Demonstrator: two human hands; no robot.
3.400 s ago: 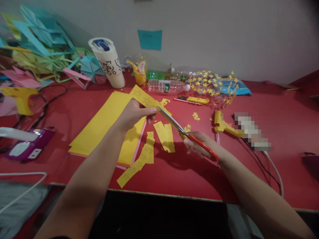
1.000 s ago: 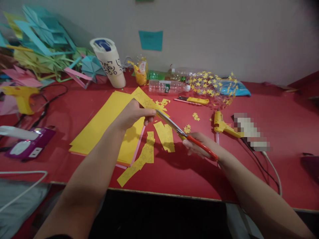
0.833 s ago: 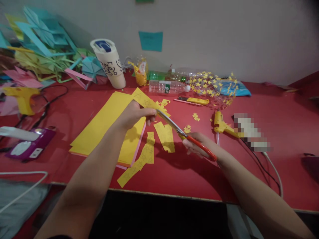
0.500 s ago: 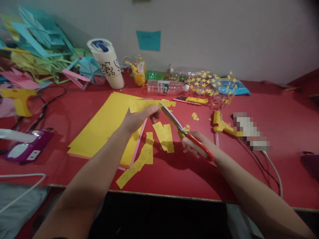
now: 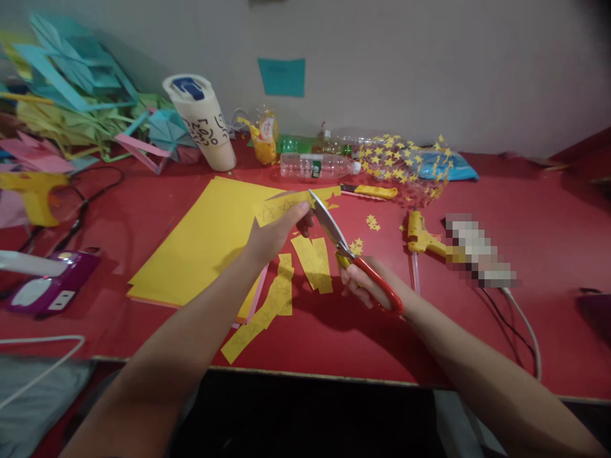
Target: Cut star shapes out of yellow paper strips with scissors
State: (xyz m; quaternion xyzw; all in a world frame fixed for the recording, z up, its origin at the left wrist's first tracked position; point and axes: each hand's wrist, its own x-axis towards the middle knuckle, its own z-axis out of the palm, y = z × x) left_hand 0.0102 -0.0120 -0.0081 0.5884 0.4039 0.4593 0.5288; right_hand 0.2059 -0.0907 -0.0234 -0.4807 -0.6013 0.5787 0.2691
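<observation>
My left hand (image 5: 281, 228) pinches a yellow paper strip (image 5: 273, 211) with pencilled star outlines, held above the table. In my right hand (image 5: 360, 283) is a pair of scissors (image 5: 377, 280) with a red handle. Its blades reach up and left to the strip, their tips beside my left thumb; the blades look nearly closed. Below the hands lie more marked yellow paper strips (image 5: 272, 302) and notched paper pieces (image 5: 315, 264). Small cut yellow stars (image 5: 373, 222) rest right of the blades.
A stack of yellow paper (image 5: 186, 248) lies left of centre. Behind stand a white tumbler (image 5: 205, 127), plastic bottles (image 5: 317, 166) and a string of stars (image 5: 396, 159). A box cutter (image 5: 370, 192), a glue gun (image 5: 420, 235) and a purple power strip (image 5: 52, 283) flank the work.
My left hand and the strip have shifted slightly right, and the strip is tilted more. The scissors have moved a little left, their tips now overlapping the strip near my thumb.
</observation>
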